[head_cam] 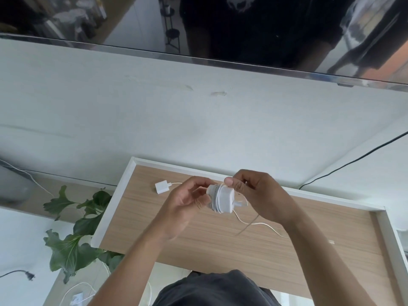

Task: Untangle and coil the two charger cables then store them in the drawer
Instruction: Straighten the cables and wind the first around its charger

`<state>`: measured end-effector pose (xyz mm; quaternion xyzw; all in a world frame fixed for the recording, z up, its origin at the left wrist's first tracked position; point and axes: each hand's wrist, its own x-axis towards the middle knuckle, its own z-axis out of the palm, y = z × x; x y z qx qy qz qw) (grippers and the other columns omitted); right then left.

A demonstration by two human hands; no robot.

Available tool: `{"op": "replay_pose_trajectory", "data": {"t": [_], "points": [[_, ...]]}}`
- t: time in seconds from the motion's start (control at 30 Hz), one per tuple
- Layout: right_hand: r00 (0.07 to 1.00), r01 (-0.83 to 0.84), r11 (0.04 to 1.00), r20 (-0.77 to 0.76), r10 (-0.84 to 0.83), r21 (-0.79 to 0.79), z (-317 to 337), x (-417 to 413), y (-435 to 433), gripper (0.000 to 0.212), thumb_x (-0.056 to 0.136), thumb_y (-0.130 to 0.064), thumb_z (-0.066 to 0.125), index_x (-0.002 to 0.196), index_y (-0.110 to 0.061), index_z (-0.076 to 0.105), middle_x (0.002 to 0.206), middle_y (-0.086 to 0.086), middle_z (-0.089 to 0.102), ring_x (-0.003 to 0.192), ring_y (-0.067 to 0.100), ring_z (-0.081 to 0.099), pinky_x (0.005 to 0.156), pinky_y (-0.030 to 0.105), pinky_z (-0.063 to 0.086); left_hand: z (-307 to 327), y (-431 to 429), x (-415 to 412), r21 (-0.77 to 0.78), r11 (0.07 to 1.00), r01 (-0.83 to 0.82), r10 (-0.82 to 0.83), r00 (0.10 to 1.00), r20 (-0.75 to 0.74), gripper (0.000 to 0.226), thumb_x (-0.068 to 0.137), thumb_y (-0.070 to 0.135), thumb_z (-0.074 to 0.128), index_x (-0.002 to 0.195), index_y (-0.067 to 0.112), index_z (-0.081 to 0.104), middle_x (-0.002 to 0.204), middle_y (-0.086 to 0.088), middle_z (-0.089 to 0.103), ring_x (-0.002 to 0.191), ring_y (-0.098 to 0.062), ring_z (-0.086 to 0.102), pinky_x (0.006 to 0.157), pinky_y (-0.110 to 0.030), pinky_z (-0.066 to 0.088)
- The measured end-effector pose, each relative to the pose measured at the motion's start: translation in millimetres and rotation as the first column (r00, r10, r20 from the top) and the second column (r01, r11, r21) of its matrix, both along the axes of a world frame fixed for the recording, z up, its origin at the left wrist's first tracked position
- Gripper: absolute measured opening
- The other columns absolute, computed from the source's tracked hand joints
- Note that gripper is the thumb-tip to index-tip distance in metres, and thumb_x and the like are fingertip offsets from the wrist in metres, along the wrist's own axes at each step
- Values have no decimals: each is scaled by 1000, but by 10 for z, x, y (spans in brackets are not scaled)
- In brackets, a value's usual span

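Note:
My left hand holds a white charger plug with its white cable wound several turns around the body. My right hand pinches that cable at the top of the plug. The loose cable tail hangs down and trails right across the open drawer's wooden bottom. A second white charger plug lies in the drawer at the far left, its cable running right behind my left hand.
The drawer has white walls. A dark TV screen hangs above on the white wall. A green leafy plant stands left of the drawer. Black cables and white cables lie about the floor.

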<state>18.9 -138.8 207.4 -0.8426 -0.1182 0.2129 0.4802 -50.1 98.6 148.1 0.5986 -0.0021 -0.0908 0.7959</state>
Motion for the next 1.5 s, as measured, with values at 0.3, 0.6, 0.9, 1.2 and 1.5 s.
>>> {"op": "replay_pose_trajectory", "data": {"t": [0.3,0.6,0.9,1.2,1.5], "points": [[990,-140,988,-33,138,-68,-353,-301,175,49,117,-53,47,89,-29,79,71,-5,62,60,4,51,63,19,42,-42,-121,87,-147,930,-336,321,940,-120,31,101,18,71,128,3,66,134,-29,66,123,-33,68,113,-54,54],[977,-199,977,61,204,-77,-19,-307,77,37,115,-46,57,93,-27,79,55,-10,43,52,9,36,54,21,31,-68,-48,26,407,851,-332,355,935,20,24,102,22,79,122,31,69,112,6,77,109,-7,73,91,-18,53],[987,-85,996,132,88,-30,243,-90,-26,27,108,-49,68,91,-29,75,63,-9,56,59,13,40,57,26,35,-4,0,-41,318,947,39,-54,998,38,29,105,16,73,132,11,67,127,-8,71,120,-31,65,103,-34,55],[999,-9,1000,-32,9,7,-18,-99,-29,49,109,-58,58,80,-18,60,68,-9,41,61,11,34,57,24,31,19,-95,-57,-131,990,-46,41,998,-39,25,104,16,68,129,11,69,124,-12,70,119,-29,61,105,-46,48],[985,-173,981,-20,172,-85,-216,-341,62,42,117,-47,48,95,-27,78,64,10,49,56,14,41,60,32,38,-47,-184,2,45,941,-334,337,939,-64,32,102,30,74,127,11,66,123,-7,76,119,-24,71,112,-50,53]]}}
